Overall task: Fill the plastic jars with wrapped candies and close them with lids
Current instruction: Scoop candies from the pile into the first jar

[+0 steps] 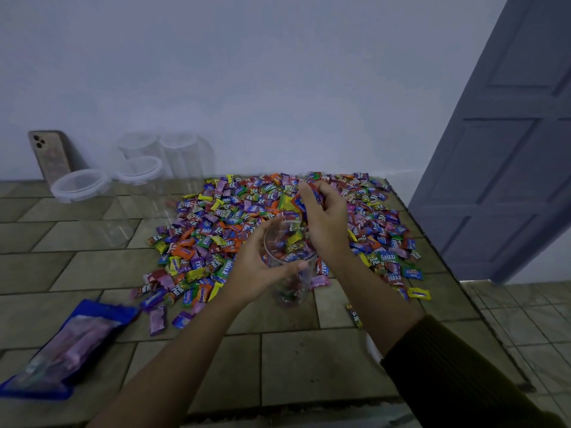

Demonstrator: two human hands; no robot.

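A blue packet (61, 350) lies flat on the tiled desk (293, 366), left of the left hand (256, 273) and nearer the person. A phone (51, 156) leans on the wall (278, 72), well beyond it. A grey-blue door (509, 149) stands right of the right hand (324, 223).

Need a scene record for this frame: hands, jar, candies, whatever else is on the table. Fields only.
left hand: grips the open jar near its rim
right hand: holds a bunch of wrapped candies just above the jar mouth
open jar: on the table, partly filled, no lid on
candy pile: spread on the table behind and beside the jar
lidded jars: four, back left, look empty
other: phone leaning on the wall, blue bag front left
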